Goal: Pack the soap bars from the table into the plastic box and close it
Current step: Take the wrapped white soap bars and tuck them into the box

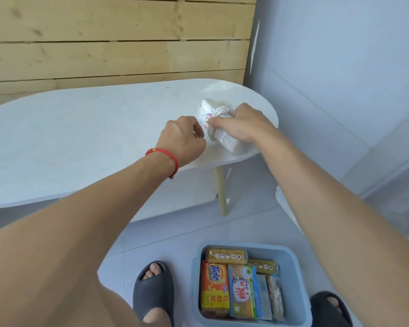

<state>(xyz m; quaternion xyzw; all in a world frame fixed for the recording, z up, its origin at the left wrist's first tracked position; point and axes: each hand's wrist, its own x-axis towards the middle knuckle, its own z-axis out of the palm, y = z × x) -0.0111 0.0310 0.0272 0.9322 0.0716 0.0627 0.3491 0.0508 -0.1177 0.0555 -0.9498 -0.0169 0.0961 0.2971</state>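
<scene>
A clear plastic bag of pale soap bars (pixel 219 123) lies near the right end of the white oval table (pixel 80 138). My right hand (pixel 241 123) rests on top of the bag and grips it. My left hand (pixel 183 140), with a red wrist band, pinches the bag's near left edge. On the floor below stands the open blue plastic box (pixel 295 267), holding several wrapped soap bars, among them an orange Tide bar (pixel 214 286). No lid is in view.
A wooden slat wall (pixel 104 43) stands behind the table. A wooden table leg (pixel 221 192) drops to the tiled floor. My feet in dark slippers (pixel 151 291) flank the box.
</scene>
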